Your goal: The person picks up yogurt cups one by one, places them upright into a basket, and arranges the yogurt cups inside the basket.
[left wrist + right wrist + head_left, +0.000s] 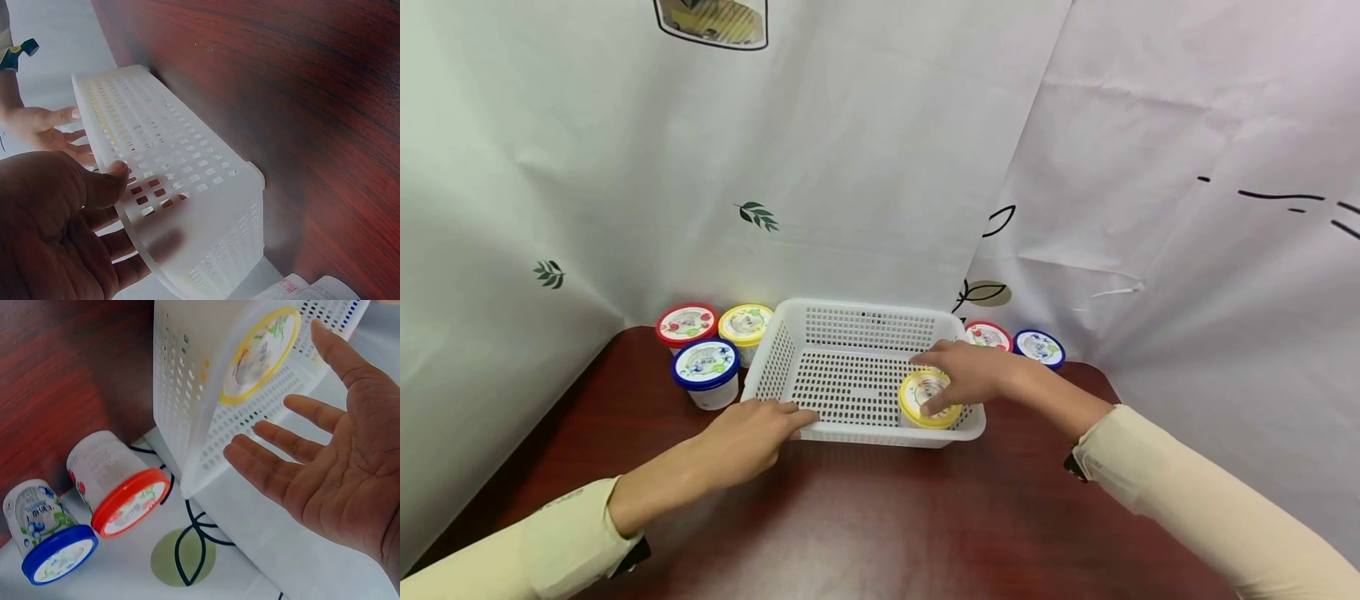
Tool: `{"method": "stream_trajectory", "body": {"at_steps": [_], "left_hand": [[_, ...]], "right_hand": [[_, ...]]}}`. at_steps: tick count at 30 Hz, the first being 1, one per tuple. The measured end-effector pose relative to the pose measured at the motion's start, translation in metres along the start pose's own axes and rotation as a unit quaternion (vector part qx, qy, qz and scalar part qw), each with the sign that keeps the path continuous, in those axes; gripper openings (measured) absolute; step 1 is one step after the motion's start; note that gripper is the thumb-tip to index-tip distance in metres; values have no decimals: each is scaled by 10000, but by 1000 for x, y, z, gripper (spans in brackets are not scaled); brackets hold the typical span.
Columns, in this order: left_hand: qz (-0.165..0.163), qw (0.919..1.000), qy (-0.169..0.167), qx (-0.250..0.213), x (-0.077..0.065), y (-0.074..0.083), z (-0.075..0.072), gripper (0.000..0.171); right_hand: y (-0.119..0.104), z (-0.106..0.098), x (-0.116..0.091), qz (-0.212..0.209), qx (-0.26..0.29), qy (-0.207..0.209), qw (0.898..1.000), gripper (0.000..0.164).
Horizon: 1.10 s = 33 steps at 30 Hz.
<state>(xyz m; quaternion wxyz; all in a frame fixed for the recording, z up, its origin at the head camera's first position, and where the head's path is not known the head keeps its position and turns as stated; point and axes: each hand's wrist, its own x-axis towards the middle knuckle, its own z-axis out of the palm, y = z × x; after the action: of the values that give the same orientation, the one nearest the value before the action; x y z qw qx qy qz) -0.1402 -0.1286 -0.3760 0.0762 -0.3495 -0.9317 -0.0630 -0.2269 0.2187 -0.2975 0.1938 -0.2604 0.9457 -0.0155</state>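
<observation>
A white plastic basket [850,432] with perforated walls stands on the table. My left hand [752,437] grips its near-left rim; in the left wrist view the thumb [111,184] lies against the outside wall and the other fingers are behind the rim. Inside the basket, in the near right corner, sits a yellow-lidded tub [916,398]. Over this tub hovers my right hand [973,372], fingers spread. The right wrist view shows a gap between the fingers [269,469] and the yellow lid [262,356], with nothing in the palm.
Left of the basket stand a red-lidded tub [687,323], a blue-lidded tub [706,371] and another yellow-lidded tub [745,323]. To its right are a red-lidded tub [119,481] and a blue-lidded tub [50,531]. A white printed curtain [865,167] hangs behind the table [880,517].
</observation>
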Motion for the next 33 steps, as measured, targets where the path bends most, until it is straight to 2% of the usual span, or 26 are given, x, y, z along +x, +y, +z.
{"method": "stream_trajectory", "body": {"at_steps": [11, 19, 33], "left_hand": [[129, 9998, 144, 12, 1, -1, 2, 37], [57, 9999, 143, 55, 2, -1, 0, 36], [97, 9998, 198, -9, 0, -2, 2, 40]], "right_hand": [[15, -10, -9, 9, -144, 180, 9997, 86], [26, -15, -13, -53, -180, 253, 9995, 85], [44, -18, -20, 272, 61, 96, 9996, 85]]}}
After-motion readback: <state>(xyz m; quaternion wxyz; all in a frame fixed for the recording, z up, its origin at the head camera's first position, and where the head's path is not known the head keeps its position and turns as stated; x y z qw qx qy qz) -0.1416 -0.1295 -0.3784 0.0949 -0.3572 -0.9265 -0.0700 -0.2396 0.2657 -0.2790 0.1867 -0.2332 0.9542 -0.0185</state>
